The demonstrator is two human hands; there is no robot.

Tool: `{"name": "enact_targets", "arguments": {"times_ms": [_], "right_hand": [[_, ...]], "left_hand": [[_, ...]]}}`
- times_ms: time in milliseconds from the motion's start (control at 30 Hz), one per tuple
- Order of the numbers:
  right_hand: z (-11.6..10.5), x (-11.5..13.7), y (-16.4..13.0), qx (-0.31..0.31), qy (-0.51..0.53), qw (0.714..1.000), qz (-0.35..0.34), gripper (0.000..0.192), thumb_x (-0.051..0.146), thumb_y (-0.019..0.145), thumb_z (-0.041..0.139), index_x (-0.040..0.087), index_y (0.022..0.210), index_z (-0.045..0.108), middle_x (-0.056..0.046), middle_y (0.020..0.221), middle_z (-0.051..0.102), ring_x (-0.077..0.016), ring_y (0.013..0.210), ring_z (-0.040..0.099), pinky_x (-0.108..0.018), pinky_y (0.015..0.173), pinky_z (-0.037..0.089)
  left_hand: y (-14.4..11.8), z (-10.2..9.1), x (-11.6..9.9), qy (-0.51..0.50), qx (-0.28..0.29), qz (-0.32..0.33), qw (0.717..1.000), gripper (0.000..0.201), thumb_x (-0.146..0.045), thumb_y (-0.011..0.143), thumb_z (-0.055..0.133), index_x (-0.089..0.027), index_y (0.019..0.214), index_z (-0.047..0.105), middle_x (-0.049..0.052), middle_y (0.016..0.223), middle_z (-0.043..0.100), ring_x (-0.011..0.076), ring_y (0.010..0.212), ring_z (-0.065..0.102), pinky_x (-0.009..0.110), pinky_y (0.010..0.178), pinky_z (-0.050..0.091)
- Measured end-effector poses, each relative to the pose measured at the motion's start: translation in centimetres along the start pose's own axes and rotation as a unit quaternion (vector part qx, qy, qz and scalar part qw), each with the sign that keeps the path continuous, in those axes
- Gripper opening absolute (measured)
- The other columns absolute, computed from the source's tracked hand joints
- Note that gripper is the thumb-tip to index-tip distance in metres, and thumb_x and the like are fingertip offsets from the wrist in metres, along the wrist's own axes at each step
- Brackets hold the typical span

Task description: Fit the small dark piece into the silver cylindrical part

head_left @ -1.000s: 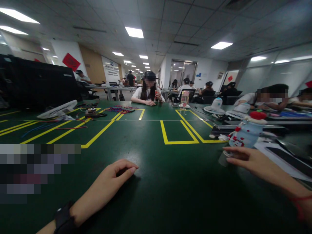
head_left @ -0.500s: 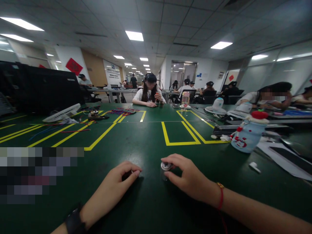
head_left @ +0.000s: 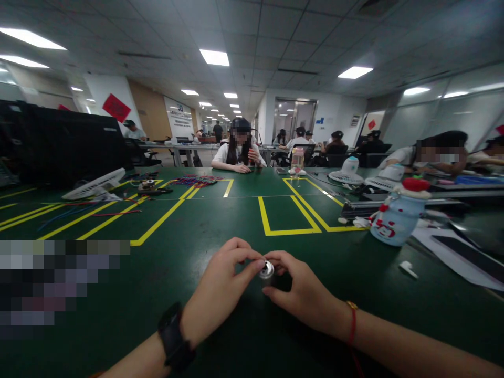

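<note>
A small can-like container (head_left: 266,270) with a silver top and a dark opening stands upright on the green table. My right hand (head_left: 297,281) curls around it from the right, thumb at the near side and fingers at the far side. At the rim, the thumb and fingertips of my left hand (head_left: 232,273) are pinched together over the opening. Anything held in that pinch is too small to make out. The container's lower body is dark and partly hidden by my right thumb.
A light blue bottle (head_left: 399,215) with a red top stands at right, near a white earbud-shaped item (head_left: 408,269) and a black phone-like slab (head_left: 468,257). Yellow tape (head_left: 293,231) marks the table. Bundled wires (head_left: 199,180) lie farther back. A person (head_left: 238,149) sits opposite.
My left hand has moved right and slightly up, from the bare table to the container's top. My right hand stays around the container. The view has shifted slightly.
</note>
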State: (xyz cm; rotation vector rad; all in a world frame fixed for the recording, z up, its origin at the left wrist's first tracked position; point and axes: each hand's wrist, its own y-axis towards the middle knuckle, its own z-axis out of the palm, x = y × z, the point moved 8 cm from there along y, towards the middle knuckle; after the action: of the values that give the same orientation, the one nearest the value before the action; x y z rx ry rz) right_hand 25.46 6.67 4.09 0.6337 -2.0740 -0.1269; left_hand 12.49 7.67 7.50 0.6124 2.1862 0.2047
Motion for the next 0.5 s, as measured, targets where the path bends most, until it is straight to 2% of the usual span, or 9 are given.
{"name": "enact_targets", "arguments": {"times_ms": [100, 267, 433, 500], "right_hand": [[-0.4, 0.3, -0.4, 0.004, -0.025, 1.000, -0.012, 0.039, 0.015, 0.073, 0.063, 0.021, 0.110, 0.056, -0.002, 0.105, 0.064, -0.0134, 0.092, 0.059, -0.027, 0.081, 0.047], [-1.1, -0.3, -0.5, -0.021, -0.013, 1.000, 0.015, 0.039, 0.015, 0.071, 0.064, 0.020, 0.108, 0.055, -0.002, 0.103, 0.065, -0.0140, 0.092, 0.060, -0.029, 0.083, 0.049], [-1.9, -1.6, -0.8, -0.067, 0.020, 0.996, 0.062, 0.041, 0.020, 0.073, 0.065, 0.019, 0.111, 0.052, -0.005, 0.105, 0.065, -0.0148, 0.094, 0.062, -0.031, 0.085, 0.051], [-2.4, -2.0, -0.8, -0.079, 0.030, 0.994, 0.074, 0.046, 0.023, 0.074, 0.066, 0.019, 0.116, 0.050, -0.006, 0.110, 0.064, -0.0154, 0.097, 0.063, -0.032, 0.089, 0.051]], "left_hand": [[-0.4, -0.3, 0.8, -0.017, -0.003, -0.022, 1.000, 0.021, -0.035, 0.089, 0.055, -0.026, 0.089, 0.073, 0.002, 0.089, 0.061, 0.0180, 0.084, 0.058, 0.031, 0.077, 0.046], [-0.3, -1.0, 0.9, -0.004, -0.034, -0.026, 0.999, 0.023, -0.037, 0.089, 0.054, -0.024, 0.092, 0.072, 0.003, 0.091, 0.061, 0.0190, 0.085, 0.058, 0.031, 0.075, 0.046], [-0.7, 1.8, 1.8, 0.065, 0.067, -0.009, 0.996, 0.017, -0.030, 0.086, 0.058, -0.025, 0.083, 0.074, 0.003, 0.089, 0.064, 0.0204, 0.085, 0.058, 0.032, 0.075, 0.045], [-1.0, 2.7, 2.1, 0.091, 0.088, 0.004, 0.992, 0.016, -0.029, 0.085, 0.059, -0.026, 0.084, 0.074, 0.003, 0.089, 0.065, 0.0214, 0.086, 0.058, 0.033, 0.075, 0.045]]}}
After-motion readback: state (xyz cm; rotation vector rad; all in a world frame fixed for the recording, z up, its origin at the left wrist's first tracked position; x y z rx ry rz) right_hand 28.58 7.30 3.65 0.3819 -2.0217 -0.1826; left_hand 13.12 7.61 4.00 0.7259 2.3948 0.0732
